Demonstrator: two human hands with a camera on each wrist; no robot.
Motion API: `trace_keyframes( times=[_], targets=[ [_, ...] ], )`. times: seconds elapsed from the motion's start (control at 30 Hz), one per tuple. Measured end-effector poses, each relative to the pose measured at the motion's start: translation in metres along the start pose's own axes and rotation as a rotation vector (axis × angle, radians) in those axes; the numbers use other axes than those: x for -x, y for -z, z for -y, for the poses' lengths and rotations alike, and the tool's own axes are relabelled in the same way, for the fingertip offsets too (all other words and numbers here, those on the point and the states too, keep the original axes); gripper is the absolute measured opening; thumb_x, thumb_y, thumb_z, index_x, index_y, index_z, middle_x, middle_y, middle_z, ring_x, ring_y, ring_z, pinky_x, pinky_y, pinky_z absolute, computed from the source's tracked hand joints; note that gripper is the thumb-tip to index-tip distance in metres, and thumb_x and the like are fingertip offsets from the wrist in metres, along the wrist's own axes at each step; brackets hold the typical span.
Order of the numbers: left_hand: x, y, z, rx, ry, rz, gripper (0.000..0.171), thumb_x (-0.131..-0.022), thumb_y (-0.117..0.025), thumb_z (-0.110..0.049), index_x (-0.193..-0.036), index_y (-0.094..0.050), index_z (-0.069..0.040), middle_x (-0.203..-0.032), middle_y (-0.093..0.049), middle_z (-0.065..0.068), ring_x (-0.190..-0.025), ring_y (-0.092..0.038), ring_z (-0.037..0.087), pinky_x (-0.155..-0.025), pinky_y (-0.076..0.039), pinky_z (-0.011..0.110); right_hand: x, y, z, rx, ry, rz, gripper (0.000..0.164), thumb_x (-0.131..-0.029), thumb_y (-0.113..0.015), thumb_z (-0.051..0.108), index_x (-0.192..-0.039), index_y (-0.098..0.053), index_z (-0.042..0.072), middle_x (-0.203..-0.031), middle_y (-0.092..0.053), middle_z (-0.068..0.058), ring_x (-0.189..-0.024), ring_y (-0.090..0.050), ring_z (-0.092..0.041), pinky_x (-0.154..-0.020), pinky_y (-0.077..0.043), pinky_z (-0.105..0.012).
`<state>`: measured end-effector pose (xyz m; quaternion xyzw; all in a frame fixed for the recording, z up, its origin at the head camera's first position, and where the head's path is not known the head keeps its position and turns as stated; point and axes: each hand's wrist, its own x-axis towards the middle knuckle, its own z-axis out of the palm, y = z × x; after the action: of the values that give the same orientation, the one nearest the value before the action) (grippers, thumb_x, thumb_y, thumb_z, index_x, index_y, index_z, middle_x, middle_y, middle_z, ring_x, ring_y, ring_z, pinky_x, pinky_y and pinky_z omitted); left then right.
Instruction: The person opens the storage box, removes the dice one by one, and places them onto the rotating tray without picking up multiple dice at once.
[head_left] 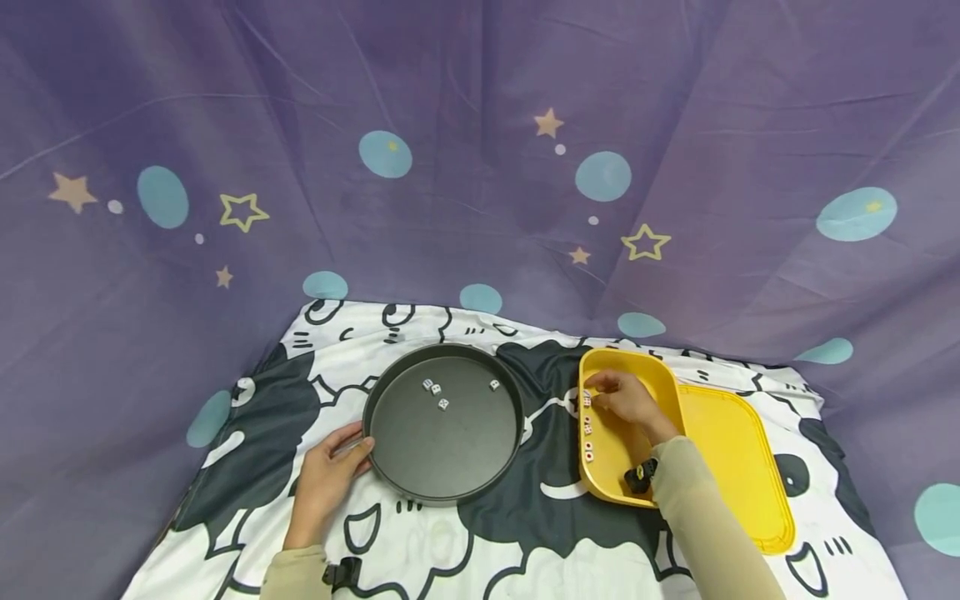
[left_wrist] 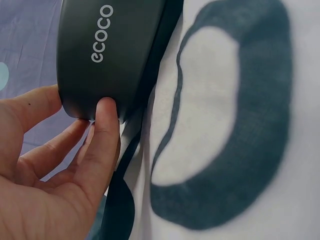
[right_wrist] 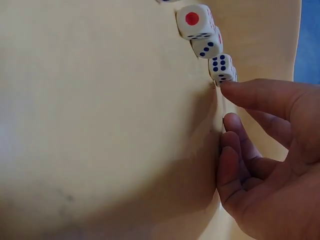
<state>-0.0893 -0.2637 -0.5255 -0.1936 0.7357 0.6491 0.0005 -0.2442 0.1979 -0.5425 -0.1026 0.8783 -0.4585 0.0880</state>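
Note:
The left hand (head_left: 330, 471) rests against the near-left side of a round black pan (head_left: 446, 496). In the left wrist view, its fairly straight fingers (left_wrist: 102, 130) touch the outer wall beside the "ecoco" lettering. Several white dice (head_left: 443, 405) lie inside the pan. My right hand (head_left: 630, 400) reaches into a yellow box (head_left: 617, 467), its fingertips at the left wall. There it pinches a white die (right_wrist: 221, 65); the index fingertip is hidden behind. More dice (head_left: 588, 452) with red and blue pips line that wall.
A flat yellow lid (head_left: 738, 475) lies right of the box. Below everything spreads a black-and-white cartoon cloth (head_left: 420, 546). A purple curtain (head_left: 465, 208) with stars and blue ovals hangs behind.

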Motion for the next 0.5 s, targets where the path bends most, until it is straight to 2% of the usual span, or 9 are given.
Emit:
trace_keyframes(
  times=[0.13, 0.2, 0.37, 0.5],
  targets=[
    [0.0007, 0.0005, -0.0008, -0.005, -0.004, -0.006, 0.045, -0.096, -0.069, -0.01, -0.137, -0.056, 0.002, -0.136, -0.056, 0.023, -0.095, -0.066, 0.002, -0.082, -0.06, 0.025, -0.001, 0.0001, 0.0009, 0.032, 0.018, 0.012, 0.025, -0.082, -0.07, -0.01, -0.107, -0.07, -0.007, -0.096, -0.067, -0.015, -0.088, -0.054, -0.023, -0.076, -0.048, -0.025],
    [0.0008, 0.0005, -0.0011, -0.007, -0.004, -0.005, 0.045, -0.096, -0.069, -0.01, -0.137, -0.056, 0.002, -0.136, -0.057, 0.023, -0.097, -0.067, 0.005, -0.082, -0.06, 0.025, -0.0013, 0.0001, 0.0012, 0.046, 0.021, 0.019, 0.024, -0.082, -0.071, -0.009, -0.106, -0.07, -0.007, -0.094, -0.066, -0.015, -0.087, -0.054, -0.023, -0.075, -0.048, -0.026],
    [0.0007, 0.0002, -0.0016, -0.009, -0.001, -0.007, 0.045, -0.096, -0.069, -0.01, -0.137, -0.056, 0.002, -0.136, -0.057, 0.023, -0.101, -0.068, 0.013, -0.081, -0.06, 0.025, -0.0017, -0.0004, 0.001, 0.058, -0.005, 0.013, 0.019, -0.084, -0.071, -0.007, -0.103, -0.072, -0.005, -0.089, -0.065, -0.01, -0.082, -0.053, -0.022, -0.071, -0.048, -0.027],
    [0.0006, 0.0005, -0.0013, -0.012, 0.0, -0.005, 0.045, -0.096, -0.069, -0.01, -0.137, -0.056, 0.002, -0.136, -0.057, 0.023, -0.099, -0.068, 0.009, -0.081, -0.06, 0.024, -0.0015, -0.0011, 0.0004, 0.044, -0.034, 0.008, 0.017, -0.086, -0.071, -0.005, -0.103, -0.072, -0.004, -0.088, -0.066, -0.009, -0.08, -0.054, -0.021, -0.069, -0.049, -0.025]
  ],
)
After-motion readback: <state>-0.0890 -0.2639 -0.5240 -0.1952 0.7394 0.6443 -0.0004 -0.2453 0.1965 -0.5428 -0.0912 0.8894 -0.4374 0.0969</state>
